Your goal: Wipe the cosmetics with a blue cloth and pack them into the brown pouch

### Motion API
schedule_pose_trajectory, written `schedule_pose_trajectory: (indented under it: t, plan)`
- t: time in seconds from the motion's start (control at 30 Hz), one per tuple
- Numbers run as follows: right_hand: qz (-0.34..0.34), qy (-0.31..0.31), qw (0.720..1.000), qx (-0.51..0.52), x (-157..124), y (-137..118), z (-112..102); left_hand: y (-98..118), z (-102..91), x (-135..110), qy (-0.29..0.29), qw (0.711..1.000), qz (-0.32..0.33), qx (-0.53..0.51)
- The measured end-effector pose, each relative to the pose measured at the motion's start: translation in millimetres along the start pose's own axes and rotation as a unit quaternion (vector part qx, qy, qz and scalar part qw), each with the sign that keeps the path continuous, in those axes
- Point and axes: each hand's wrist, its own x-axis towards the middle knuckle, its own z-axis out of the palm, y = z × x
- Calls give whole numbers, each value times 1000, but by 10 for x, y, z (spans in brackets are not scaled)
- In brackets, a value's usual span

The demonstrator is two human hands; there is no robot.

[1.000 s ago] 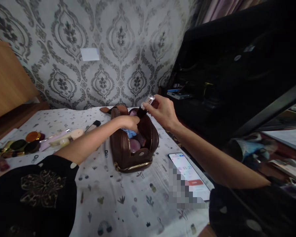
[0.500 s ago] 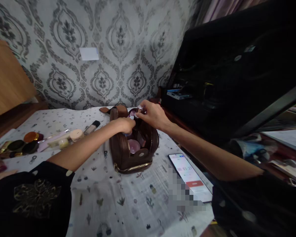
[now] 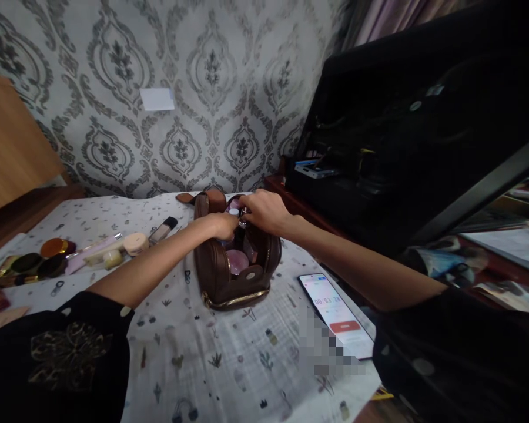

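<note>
A brown leather makeup bag (image 3: 235, 295) stands unzipped on the patterned cloth. Inside it lie a pink round item (image 3: 238, 261) and other cosmetics, partly in shadow. My left hand (image 3: 223, 225) reaches over the bag's left side, its fingers curled down inside; what they grip is hidden. From the right, my right hand (image 3: 267, 211) dips into the bag's far part. Its closed fingers pinch a small container with a shiny silvery part (image 3: 243, 218), mostly covered by the fingers. A white-topped item (image 3: 233, 212) shows between my hands.
Several cosmetics lie at the left, including an orange-lidded jar (image 3: 56, 247), a cream round case (image 3: 136, 242) and a black-capped bottle (image 3: 164, 230). A phone (image 3: 335, 311) showing a timer lies at the right. Beyond it stands a large black screen (image 3: 405, 153).
My right hand has lowered into the bag with the small shiny container, which stood higher above the opening before. My left hand stays at the bag's left side.
</note>
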Motion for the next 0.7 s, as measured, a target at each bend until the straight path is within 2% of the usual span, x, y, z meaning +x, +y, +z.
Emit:
schedule_pose_trajectory:
  t: [0.2, 0.4, 0.5, 0.7]
  plan:
    - [-28, 8, 999, -19, 31, -27, 3, 10, 41, 58, -5, 998, 62, 3]
    - [-30, -11, 999, -31, 18, -46, -34, 76, 77, 112, 7, 999, 22, 38]
    - [-34, -10, 999, -35, 16, -26, -24, 93, 78, 81, 9, 998, 27, 49]
    - [-48, 12, 998, -48, 33, 3, 38, 147, 193, 98, -23, 989, 103, 104]
